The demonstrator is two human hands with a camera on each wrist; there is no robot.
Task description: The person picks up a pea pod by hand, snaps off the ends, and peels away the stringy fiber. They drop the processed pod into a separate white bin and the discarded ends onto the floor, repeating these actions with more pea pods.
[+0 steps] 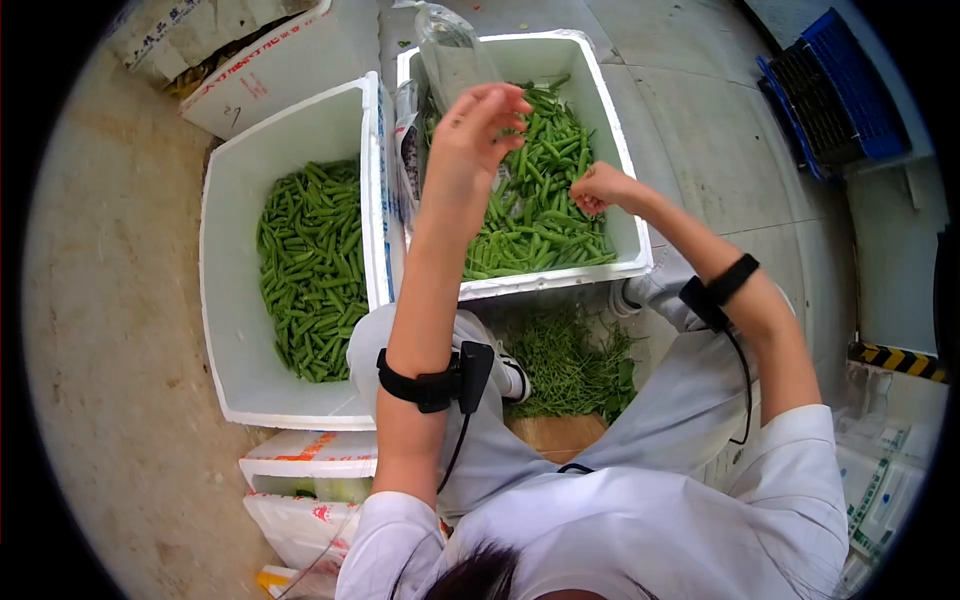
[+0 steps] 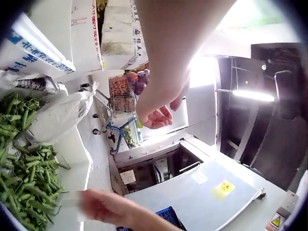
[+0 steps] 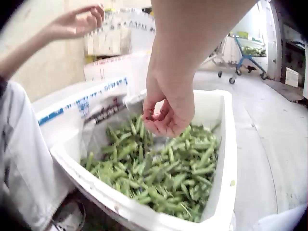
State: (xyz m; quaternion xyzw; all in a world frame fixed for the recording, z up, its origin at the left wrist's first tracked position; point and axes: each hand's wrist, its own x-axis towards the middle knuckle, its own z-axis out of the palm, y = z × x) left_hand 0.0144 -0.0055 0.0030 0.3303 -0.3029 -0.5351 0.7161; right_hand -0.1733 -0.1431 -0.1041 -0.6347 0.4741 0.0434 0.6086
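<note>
Pods (image 1: 540,245) bright grn, plump, heaped in wht box (image 1: 626,170).

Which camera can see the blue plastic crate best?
The head view, because it shows the most of the blue crate, standing over at the upper right. The left wrist view has only a small bit of it at the bottom edge, beside a forearm. The right wrist view doesn't show it at all.

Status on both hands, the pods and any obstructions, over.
Left hand raised, empty, loosely open. Right hand curled over pods, contents unclear. Plastic bag overhangs the box.
</note>
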